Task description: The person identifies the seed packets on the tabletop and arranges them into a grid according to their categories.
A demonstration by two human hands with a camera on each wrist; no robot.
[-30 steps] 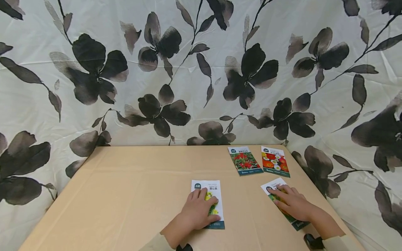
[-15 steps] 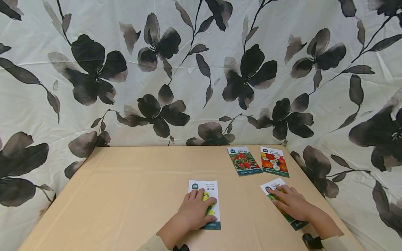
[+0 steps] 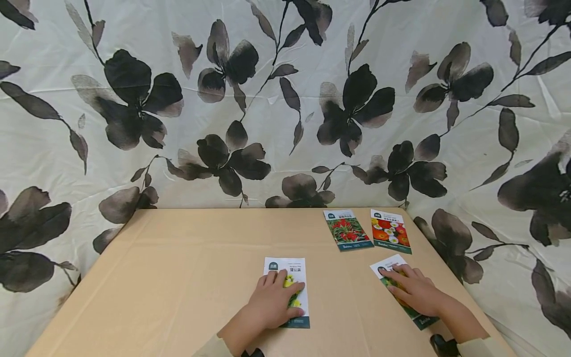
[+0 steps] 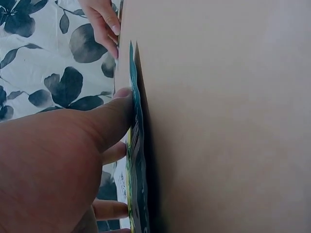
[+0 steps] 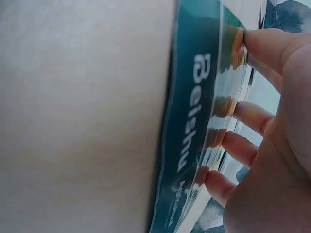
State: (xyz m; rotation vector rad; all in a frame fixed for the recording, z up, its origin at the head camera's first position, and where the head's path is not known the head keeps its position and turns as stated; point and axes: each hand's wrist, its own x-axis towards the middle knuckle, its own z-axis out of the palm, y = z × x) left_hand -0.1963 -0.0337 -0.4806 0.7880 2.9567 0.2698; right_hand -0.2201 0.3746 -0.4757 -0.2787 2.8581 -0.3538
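In the head view, a seed packet (image 3: 301,296) with yellow flowers lies on the table in front of me. My left hand (image 3: 273,301) presses on it with spread fingers, the thumb near its lower right side. Seen edge-on in the left wrist view, the packet (image 4: 138,116) has fingertips against its printed face. To the right, another seed packet (image 3: 423,318) lies slanted under my right hand (image 3: 418,293), which covers much of its picture. The right wrist view shows fingertips touching that packet's (image 5: 194,97) glossy front, above a dark green band lettered "Beishu".
A packet with red flowers (image 3: 348,229) and one with red, orange and white flowers (image 3: 390,231) lie side by side at the table's (image 3: 187,277) back right. Behind the table hangs a white curtain (image 3: 285,114) with dark floral print.
The left hand has slid the yellow-flower packet a short way left across the table. The right hand and its packet stay in place, as do the two packets at the back.
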